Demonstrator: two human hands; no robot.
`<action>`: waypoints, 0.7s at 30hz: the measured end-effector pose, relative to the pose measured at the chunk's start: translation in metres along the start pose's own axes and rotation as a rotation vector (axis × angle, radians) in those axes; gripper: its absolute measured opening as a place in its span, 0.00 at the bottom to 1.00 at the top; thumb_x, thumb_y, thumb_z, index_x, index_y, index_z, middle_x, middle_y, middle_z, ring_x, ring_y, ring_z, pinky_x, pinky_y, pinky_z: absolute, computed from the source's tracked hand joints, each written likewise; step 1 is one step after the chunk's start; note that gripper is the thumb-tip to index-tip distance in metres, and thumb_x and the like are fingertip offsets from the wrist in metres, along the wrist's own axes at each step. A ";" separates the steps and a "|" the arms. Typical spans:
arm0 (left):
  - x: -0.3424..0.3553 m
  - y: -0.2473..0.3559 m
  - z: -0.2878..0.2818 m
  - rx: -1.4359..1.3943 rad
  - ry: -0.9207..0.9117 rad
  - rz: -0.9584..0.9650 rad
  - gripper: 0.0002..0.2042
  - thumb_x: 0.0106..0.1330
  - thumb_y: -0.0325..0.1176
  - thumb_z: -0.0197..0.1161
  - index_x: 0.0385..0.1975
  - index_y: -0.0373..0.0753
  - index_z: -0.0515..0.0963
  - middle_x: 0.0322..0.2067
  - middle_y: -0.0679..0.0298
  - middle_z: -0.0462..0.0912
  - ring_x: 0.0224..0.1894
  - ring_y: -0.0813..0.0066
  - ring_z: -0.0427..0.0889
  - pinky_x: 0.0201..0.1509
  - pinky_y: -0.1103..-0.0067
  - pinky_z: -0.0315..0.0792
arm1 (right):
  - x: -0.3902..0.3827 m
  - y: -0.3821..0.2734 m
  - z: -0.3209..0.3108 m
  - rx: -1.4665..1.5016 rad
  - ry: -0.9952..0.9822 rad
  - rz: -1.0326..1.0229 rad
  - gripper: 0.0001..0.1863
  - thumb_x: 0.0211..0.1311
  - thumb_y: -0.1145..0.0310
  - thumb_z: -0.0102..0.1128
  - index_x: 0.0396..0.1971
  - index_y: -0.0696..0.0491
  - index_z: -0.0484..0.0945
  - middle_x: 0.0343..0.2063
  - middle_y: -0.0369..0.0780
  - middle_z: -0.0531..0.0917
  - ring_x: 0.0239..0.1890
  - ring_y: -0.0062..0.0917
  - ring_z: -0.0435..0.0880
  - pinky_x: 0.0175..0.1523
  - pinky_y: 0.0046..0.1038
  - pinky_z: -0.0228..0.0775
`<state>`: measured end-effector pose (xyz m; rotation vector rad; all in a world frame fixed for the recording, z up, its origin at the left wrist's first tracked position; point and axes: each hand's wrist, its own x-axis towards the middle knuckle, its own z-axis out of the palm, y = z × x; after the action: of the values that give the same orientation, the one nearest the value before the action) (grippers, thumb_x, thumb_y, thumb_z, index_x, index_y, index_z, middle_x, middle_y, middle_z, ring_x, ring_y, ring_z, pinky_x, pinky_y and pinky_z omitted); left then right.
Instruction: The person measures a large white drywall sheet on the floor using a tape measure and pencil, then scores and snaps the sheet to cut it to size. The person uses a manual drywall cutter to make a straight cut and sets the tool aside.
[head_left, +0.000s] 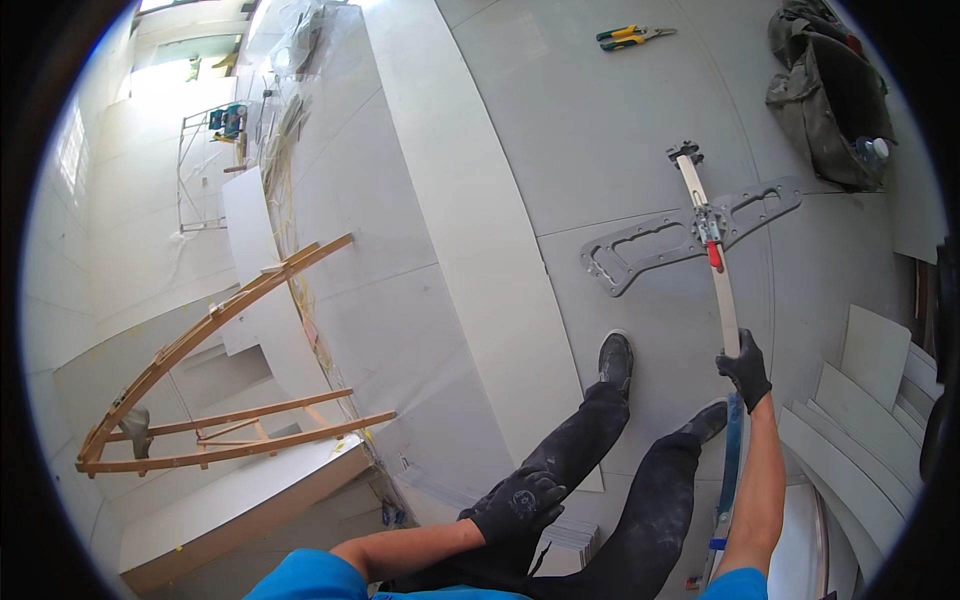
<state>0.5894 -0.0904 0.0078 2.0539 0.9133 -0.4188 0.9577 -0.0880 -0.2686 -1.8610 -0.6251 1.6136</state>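
Note:
My right hand (745,368), in a dark glove, is closed round a long pale rail (727,310). The rail runs away from me over the grey floor, and a blue strip continues below my hand beside the forearm. A grey metal crosspiece (640,250) with cut-out slots lies across the rail. At their crossing sits a toggle clamp (712,240) with a red grip. A small dark metal fitting (686,153) caps the rail's far end. My left hand (520,506), also gloved, rests on my left thigh with nothing seen in it, fingers laid out.
A long pale slab (480,210) lies left of the rail. Snips (636,38) with yellow-and-green handles are on the floor ahead. A grey bag (825,110) stands far right. Curved-looking pale boards (840,440) are piled at right. A wooden stepladder (250,440) occupies the left.

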 end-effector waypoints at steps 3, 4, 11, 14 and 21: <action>0.007 0.002 -0.009 -0.012 -0.024 -0.017 0.13 0.57 0.36 0.64 0.39 0.38 0.77 0.36 0.60 0.79 0.45 0.63 0.78 0.51 0.69 0.71 | 0.013 0.026 -0.001 -0.103 0.027 -0.028 0.28 0.40 0.71 0.64 0.46 0.57 0.67 0.29 0.44 0.80 0.30 0.32 0.82 0.38 0.31 0.75; 0.008 0.002 -0.010 -0.011 -0.019 -0.017 0.13 0.57 0.36 0.64 0.39 0.38 0.77 0.36 0.60 0.79 0.45 0.63 0.78 0.51 0.68 0.71 | 0.015 0.027 -0.002 -0.113 0.026 -0.027 0.28 0.40 0.71 0.64 0.46 0.57 0.67 0.30 0.45 0.81 0.30 0.33 0.82 0.38 0.31 0.75; 0.017 0.005 -0.024 -0.018 -0.039 -0.023 0.14 0.56 0.36 0.65 0.39 0.37 0.78 0.36 0.59 0.78 0.45 0.64 0.78 0.52 0.68 0.71 | 0.023 0.045 -0.009 -0.155 0.060 -0.108 0.28 0.39 0.71 0.64 0.46 0.53 0.68 0.26 0.37 0.77 0.28 0.24 0.78 0.35 0.28 0.72; 0.017 0.001 -0.026 -0.019 -0.060 -0.034 0.14 0.56 0.35 0.65 0.40 0.37 0.78 0.36 0.59 0.79 0.46 0.64 0.78 0.53 0.69 0.71 | 0.034 0.059 -0.015 -0.169 0.059 -0.046 0.29 0.38 0.72 0.63 0.47 0.54 0.67 0.27 0.38 0.76 0.28 0.26 0.77 0.35 0.29 0.72; 0.028 0.000 -0.035 -0.070 0.017 -0.046 0.13 0.55 0.34 0.65 0.39 0.38 0.78 0.37 0.59 0.79 0.45 0.63 0.78 0.55 0.68 0.69 | 0.057 0.076 -0.015 -0.456 0.186 0.106 0.31 0.41 0.74 0.58 0.52 0.55 0.67 0.36 0.46 0.79 0.35 0.39 0.80 0.41 0.33 0.73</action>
<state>0.6079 -0.0492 0.0128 1.9794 0.9737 -0.3888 0.9794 -0.1050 -0.3606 -2.3766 -0.8787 1.4202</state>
